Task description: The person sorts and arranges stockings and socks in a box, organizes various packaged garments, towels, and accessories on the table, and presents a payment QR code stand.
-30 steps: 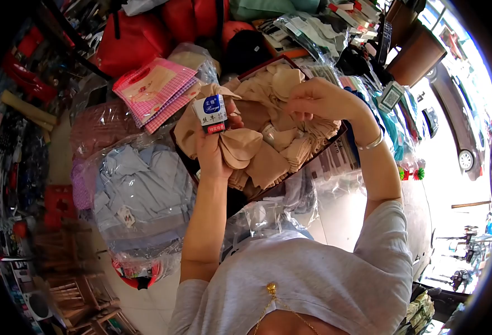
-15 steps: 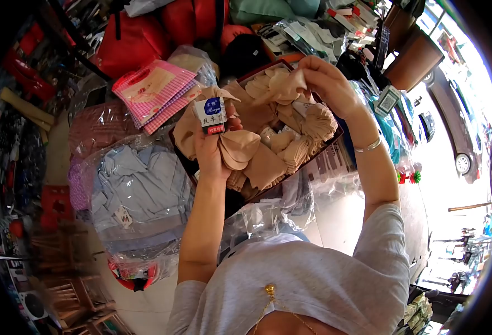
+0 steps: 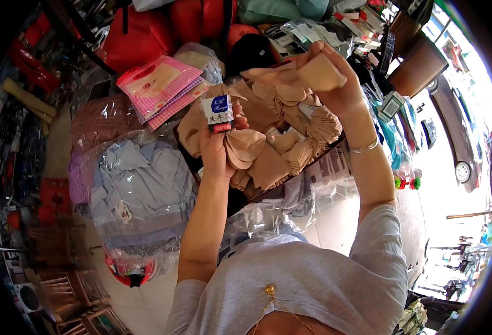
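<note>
My left hand (image 3: 218, 148) is closed round a bundle of beige stockings (image 3: 245, 146) with a white, blue and red label (image 3: 218, 113) at its top. At the far right edge of the box, my right hand (image 3: 335, 84) grips a beige stocking (image 3: 321, 72), raised above the pile and slightly blurred. Under both hands lies a shallow dark-red box (image 3: 279, 186) holding many folded beige stockings (image 3: 269, 167). My right fingertips are partly hidden by the fabric.
Pink checked bags (image 3: 159, 89) lie left of the box. Nearer on the left is a plastic-wrapped light blue shirt (image 3: 140, 181). Red bags (image 3: 137, 42) and a black cap (image 3: 251, 53) stand behind. A brown car (image 3: 452, 123) shows at the right.
My right hand has gone from the pile up and back, taking hold of a beige stocking and lifting it. My left hand keeps the labelled bundle nearly in place.
</note>
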